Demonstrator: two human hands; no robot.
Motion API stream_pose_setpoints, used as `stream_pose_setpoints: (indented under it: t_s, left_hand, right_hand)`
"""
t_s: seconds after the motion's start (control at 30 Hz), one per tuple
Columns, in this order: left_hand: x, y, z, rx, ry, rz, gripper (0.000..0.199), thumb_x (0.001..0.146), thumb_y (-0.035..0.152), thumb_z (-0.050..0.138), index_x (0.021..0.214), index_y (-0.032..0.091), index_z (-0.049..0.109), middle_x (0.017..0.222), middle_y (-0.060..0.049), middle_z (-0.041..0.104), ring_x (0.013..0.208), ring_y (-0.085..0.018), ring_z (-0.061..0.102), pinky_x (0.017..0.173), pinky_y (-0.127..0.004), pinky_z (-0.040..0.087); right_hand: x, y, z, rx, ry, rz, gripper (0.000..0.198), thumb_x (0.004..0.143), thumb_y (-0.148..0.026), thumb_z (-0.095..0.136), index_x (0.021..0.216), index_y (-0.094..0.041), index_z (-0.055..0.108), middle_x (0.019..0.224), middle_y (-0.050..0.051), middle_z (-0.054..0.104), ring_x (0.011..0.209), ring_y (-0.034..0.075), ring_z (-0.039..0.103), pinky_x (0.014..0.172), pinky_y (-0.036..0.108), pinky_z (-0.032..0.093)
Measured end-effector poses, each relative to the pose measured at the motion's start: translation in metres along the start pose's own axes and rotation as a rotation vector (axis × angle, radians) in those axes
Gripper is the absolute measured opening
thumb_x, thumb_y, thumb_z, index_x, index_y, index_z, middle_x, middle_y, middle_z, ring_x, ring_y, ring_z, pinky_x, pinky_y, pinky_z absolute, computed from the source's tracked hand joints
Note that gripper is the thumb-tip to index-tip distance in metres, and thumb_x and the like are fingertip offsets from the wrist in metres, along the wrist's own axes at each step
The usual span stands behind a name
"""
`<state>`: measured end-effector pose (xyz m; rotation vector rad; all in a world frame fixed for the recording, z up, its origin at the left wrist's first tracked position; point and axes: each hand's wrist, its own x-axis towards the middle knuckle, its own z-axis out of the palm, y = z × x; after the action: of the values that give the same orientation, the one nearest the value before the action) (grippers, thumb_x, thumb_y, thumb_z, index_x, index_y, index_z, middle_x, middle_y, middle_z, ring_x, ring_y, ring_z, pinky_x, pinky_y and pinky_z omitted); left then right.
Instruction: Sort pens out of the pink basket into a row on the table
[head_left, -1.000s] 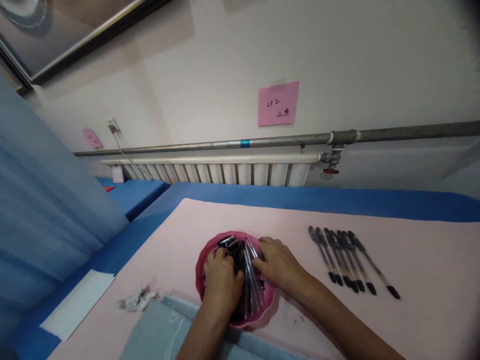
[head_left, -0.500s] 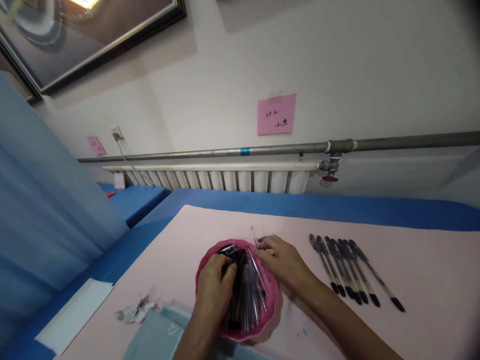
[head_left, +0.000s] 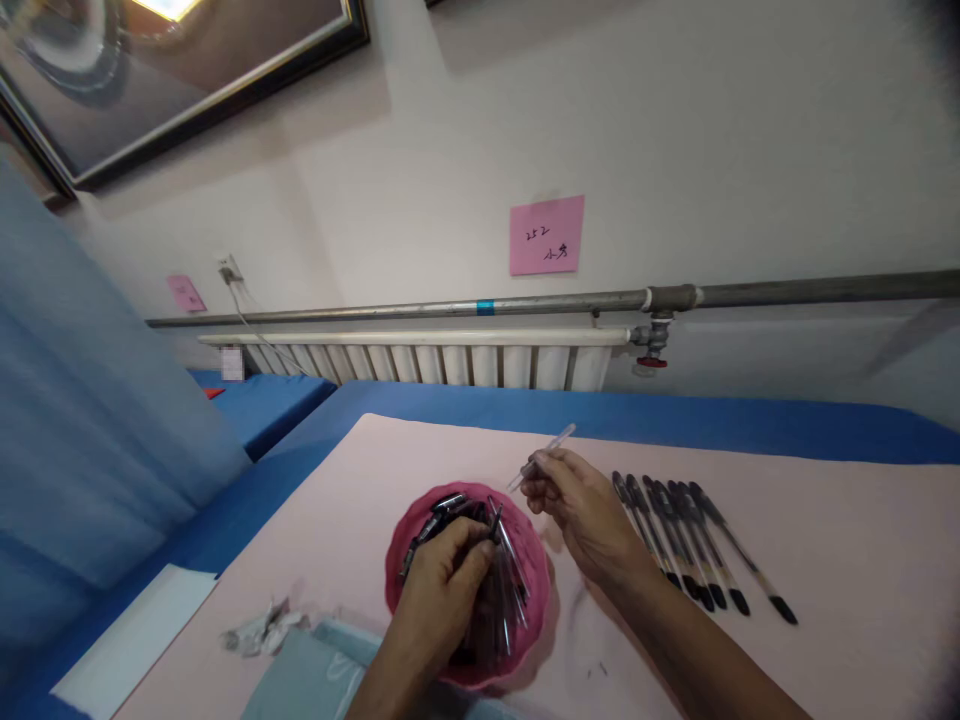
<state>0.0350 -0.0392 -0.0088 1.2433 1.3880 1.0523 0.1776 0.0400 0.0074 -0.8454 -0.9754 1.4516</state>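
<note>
A pink scalloped basket [head_left: 391, 560] holds clear pen barrels [head_left: 507, 610] and several black pen parts [head_left: 448, 503]. Over its middle, my left hand [head_left: 442, 580] is closed, thumb and forefinger pinching a small black pen part [head_left: 496, 519]. My right hand [head_left: 574, 500] is closed on a clear pen barrel [head_left: 553, 441], raised at a slant just beyond the basket's right rim. Beside that wrist, several black-capped pens [head_left: 694, 540] lie in a row. My left palm and forearm hide part of the basket's contents.
A pink sheet [head_left: 315, 520] covers much of the blue surface [head_left: 442, 400]. Crumpled paper [head_left: 264, 628] and a pale blue-green packet [head_left: 307, 672] lie left of the basket. A white sheet [head_left: 135, 640] rests farther left, near a blue curtain [head_left: 97, 400]. A radiator [head_left: 480, 365] stands behind.
My right hand has lifted the clear barrel away from the basket and tipped it over to the right. My left hand has shifted right, with a small black pen part now showing between its fingertips.
</note>
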Motion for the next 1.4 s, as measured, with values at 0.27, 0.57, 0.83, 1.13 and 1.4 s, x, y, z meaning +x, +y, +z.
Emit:
stream_pose_setpoints:
  t_s: [0.27, 0.57, 0.83, 1.13, 1.4]
  left_hand:
    - [-0.001, -0.002, 0.0, 0.013, 0.01, 0.032, 0.018, 0.079, 0.034, 0.049, 0.083, 0.02, 0.058, 0.062, 0.001, 0.05, 0.048, -0.01, 0.043, 0.044, -0.021, 0.036]
    - [-0.002, 0.0, -0.002, 0.043, 0.02, 0.04, 0.016, 0.079, 0.033, 0.049, 0.079, 0.021, 0.059, 0.06, 0.001, 0.05, 0.049, -0.01, 0.043, 0.044, -0.02, 0.033]
    - [-0.001, 0.0, -0.002, 0.049, 0.026, 0.058, 0.016, 0.079, 0.032, 0.05, 0.078, 0.021, 0.061, 0.061, 0.0, 0.052, 0.05, -0.011, 0.044, 0.044, -0.02, 0.034]
    - [-0.002, 0.001, -0.004, -0.009, 0.055, 0.006, 0.016, 0.078, 0.033, 0.053, 0.078, 0.019, 0.06, 0.056, 0.002, 0.051, 0.045, -0.009, 0.044, 0.042, -0.019, 0.034]
    - [0.005, 0.013, -0.03, -0.793, 0.326, -0.001, 0.021, 0.067, 0.017, 0.068, 0.084, 0.015, 0.056, 0.077, -0.003, 0.064, 0.07, -0.014, 0.063, 0.06, -0.026, 0.052]
  right_hand:
    - [-0.002, 0.0, 0.001, -0.044, -0.055, 0.015, 0.019, 0.073, -0.032, 0.063, 0.065, -0.016, 0.056, 0.056, -0.002, 0.059, 0.048, 0.009, 0.052, 0.048, 0.021, 0.04]
    - [0.001, -0.001, -0.002, -0.046, -0.054, -0.018, 0.018, 0.074, -0.031, 0.061, 0.065, -0.016, 0.056, 0.056, -0.002, 0.059, 0.047, 0.008, 0.05, 0.045, 0.02, 0.037]
    - [-0.003, -0.003, 0.0, -0.082, -0.097, -0.002, 0.018, 0.073, -0.031, 0.061, 0.063, -0.016, 0.056, 0.053, -0.001, 0.059, 0.046, 0.009, 0.051, 0.045, 0.021, 0.038]
    - [0.0, -0.003, -0.001, -0.154, -0.019, -0.094, 0.019, 0.076, -0.036, 0.054, 0.069, -0.018, 0.054, 0.058, -0.002, 0.057, 0.052, 0.01, 0.051, 0.047, 0.021, 0.038]
    - [-0.018, 0.0, 0.008, -0.628, -0.561, 0.056, 0.01, 0.072, -0.019, 0.054, 0.063, -0.018, 0.057, 0.053, -0.006, 0.047, 0.049, 0.008, 0.041, 0.047, 0.02, 0.032]
